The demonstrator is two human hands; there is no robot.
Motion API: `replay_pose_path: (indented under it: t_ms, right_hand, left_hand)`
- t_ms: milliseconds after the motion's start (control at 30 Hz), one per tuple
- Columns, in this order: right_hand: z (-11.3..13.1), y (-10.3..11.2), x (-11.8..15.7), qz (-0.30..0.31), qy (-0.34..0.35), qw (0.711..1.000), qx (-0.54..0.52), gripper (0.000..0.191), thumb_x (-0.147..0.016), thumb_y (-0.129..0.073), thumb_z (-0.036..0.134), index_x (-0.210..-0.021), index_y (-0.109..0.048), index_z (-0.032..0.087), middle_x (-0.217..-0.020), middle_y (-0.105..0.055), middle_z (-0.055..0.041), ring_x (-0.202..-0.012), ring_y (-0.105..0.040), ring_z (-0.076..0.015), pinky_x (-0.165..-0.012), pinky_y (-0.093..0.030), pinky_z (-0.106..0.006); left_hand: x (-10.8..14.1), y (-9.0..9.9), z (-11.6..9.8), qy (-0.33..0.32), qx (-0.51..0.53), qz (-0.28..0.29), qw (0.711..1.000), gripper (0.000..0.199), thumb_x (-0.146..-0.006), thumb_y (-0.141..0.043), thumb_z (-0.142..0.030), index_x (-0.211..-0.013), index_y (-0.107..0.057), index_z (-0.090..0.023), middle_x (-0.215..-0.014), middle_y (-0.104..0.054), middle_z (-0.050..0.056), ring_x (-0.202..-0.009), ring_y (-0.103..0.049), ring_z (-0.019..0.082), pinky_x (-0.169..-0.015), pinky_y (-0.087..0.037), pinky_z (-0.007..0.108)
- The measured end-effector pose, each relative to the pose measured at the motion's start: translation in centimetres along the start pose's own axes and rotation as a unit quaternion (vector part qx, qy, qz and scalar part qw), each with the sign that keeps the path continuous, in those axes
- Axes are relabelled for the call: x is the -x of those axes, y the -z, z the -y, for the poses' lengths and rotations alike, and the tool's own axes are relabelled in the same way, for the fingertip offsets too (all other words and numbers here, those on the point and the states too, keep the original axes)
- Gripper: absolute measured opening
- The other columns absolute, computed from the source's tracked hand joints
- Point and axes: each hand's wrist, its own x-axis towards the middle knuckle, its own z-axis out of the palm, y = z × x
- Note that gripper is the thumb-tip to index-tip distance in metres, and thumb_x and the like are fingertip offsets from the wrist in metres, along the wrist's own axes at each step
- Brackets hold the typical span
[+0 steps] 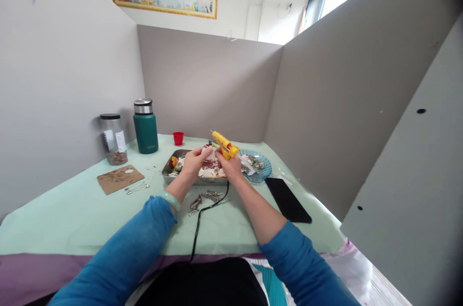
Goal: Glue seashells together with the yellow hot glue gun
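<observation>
My right hand (230,165) is closed around a yellow hot glue gun (224,143), its nozzle pointing up and to the left. Between the fingers of my left hand (193,161) is a small white round piece (208,153), close beside the gun; its details are too small to make out. Both hands are above a metal tray (171,179) of small white and coloured pieces, which they partly hide. Behind my right hand, a blue glass plate (266,169) holds several small shiny parts. A black cord (198,225) runs from under my right hand to the table's front edge.
Several metal clips (195,205) lie before the tray. A black phone-like slab (289,201) rests at right. Leftward are brown cardboard (119,180), safety pins (136,188), a jar (114,139), a green bottle (145,130) and a red cup (178,139). Grey partitions (210,84) enclose the table.
</observation>
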Motion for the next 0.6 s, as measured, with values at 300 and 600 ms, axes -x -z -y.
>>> replay_pose_path:
  t_ms: [300,600]
  right_hand:
    - [-0.63,0.01,-0.32,0.006,0.002,1.000,0.017,0.027,-0.071,-0.059,0.036,-0.090,-0.062,0.017,-0.061,-0.057,0.0016,-0.050,-0.052,-0.0114,-0.053,-0.046,-0.024]
    - [-0.14,0.16,-0.14,0.011,-0.006,0.999,0.038,0.025,-0.072,-0.057,0.035,-0.088,-0.062,0.018,-0.057,-0.055,0.0024,-0.050,-0.052,-0.0121,-0.055,-0.046,-0.026]
  left_hand:
    - [-0.18,0.11,0.13,0.008,0.010,0.006,1.000,0.035,-0.059,-0.076,-0.041,-0.074,-0.065,-0.011,-0.067,-0.061,0.001,-0.053,-0.057,0.010,-0.058,-0.052,0.026]
    - [0.02,0.03,0.09,0.008,0.012,0.005,1.000,0.033,-0.059,-0.076,-0.040,-0.072,-0.065,-0.012,-0.065,-0.060,0.001,-0.053,-0.057,0.010,-0.057,-0.052,0.026]
